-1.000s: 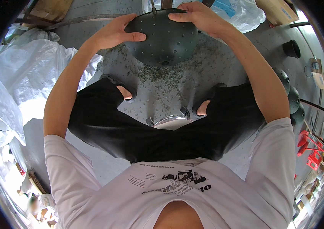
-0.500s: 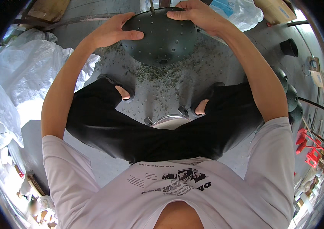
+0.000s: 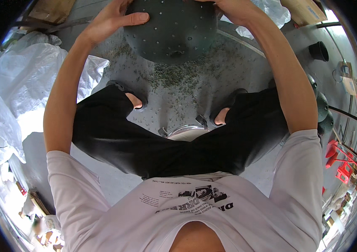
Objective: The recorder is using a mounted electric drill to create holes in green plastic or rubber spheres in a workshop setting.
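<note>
Dark green dome (image 3: 172,35) gripped at the top of my view

At far left I see crumpled clear plastic sheeting (image 3: 31,75). Next, the left hand (image 3: 109,23) is partly curled on the dome, thumb across its studded face — its fingertips I cannot see. Below the dome in my view, dark granules (image 3: 172,75) litter the grey floor (image 3: 122,187). The right hand (image 3: 235,11) curls round the dome's upper right — partly cropped. Farther right stands a black bucket (image 3: 318,51).
</note>
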`<state>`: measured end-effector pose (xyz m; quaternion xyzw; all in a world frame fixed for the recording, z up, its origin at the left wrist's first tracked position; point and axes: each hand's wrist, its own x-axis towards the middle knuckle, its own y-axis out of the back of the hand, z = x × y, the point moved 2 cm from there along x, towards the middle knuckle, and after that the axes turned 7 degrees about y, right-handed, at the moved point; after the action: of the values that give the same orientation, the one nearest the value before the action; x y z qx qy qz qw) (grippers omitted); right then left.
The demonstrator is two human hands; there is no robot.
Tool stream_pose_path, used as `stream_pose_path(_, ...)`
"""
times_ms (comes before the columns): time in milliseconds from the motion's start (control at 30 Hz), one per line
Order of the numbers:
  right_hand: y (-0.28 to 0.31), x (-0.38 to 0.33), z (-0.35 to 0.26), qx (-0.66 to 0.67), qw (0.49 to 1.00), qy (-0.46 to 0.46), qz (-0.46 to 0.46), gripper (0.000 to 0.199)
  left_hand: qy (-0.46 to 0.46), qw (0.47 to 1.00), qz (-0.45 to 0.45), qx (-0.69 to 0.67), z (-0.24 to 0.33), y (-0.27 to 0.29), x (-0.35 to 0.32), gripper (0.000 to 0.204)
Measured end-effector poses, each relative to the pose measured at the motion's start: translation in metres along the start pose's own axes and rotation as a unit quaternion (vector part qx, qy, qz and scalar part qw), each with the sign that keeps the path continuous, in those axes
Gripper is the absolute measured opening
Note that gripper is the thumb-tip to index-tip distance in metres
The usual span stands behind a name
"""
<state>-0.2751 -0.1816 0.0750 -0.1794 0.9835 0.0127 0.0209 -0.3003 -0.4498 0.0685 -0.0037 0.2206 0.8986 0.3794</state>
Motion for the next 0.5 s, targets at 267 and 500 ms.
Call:
stream_pose_path(267,0.011,-0.002,0.045,-0.260,0.961,0.012,-0.096,0.054,0.043,0.993,-0.014,0.105,-0.028,-0.030,0.005,0.072)
stream_pose_path(500,0.002,-0.004,0.073,-0.304,0.945,0.038,-0.112,0.052,0.090,0.986,-0.042,0.136,-0.026,-0.044,0.013,0.080)
